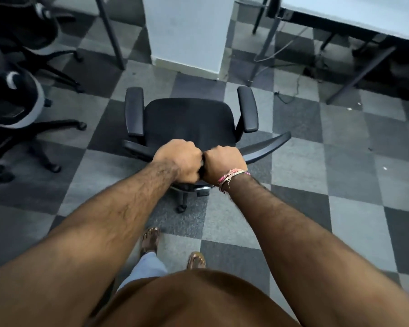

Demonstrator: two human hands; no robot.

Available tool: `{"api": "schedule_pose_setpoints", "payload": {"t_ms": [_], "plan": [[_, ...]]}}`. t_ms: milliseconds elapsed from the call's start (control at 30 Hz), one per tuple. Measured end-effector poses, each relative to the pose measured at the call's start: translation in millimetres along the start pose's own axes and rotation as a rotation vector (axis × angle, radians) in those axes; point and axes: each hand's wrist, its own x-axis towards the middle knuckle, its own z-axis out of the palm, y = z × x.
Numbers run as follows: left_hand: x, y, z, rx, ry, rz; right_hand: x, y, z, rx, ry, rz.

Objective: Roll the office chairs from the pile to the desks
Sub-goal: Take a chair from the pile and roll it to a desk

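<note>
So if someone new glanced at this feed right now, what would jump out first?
Both fists, left hand and right hand, grip the backrest top of a black office chair at centre frame. Beyond it stands a white desk panel; more chairs crowd the left edge.

Black chair point(189, 119), grey checkered carpet point(316, 161), white desk point(354, 15), pink-and-cream wristband point(232, 177)

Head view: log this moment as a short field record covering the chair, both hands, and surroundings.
chair in hand: black office chair with armrests, seat facing away from the person
left hand: grips the top of the backrest
right hand: grips the backrest beside the left, a thread bracelet on the wrist
ahead: white panel
upper right: white desk, cables beneath
left: other office chairs
floor: checkered grey carpet tiles
</note>
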Motion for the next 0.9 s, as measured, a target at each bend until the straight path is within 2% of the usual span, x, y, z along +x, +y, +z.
{"api": "schedule_pose_setpoints", "payload": {"t_ms": [433, 600, 900], "plan": [[116, -29, -22, 0.134, 0.110, 0.466, 28, 32, -4, 0.087, -0.065, 0.531], [141, -24, -30, 0.203, 0.116, 0.589, 27, 42, -4, 0.101, -0.071, 0.642], [182, -11, -51, 0.211, 0.127, 0.711, 31, 74, 0, 0.133, -0.033, 0.717]]}}
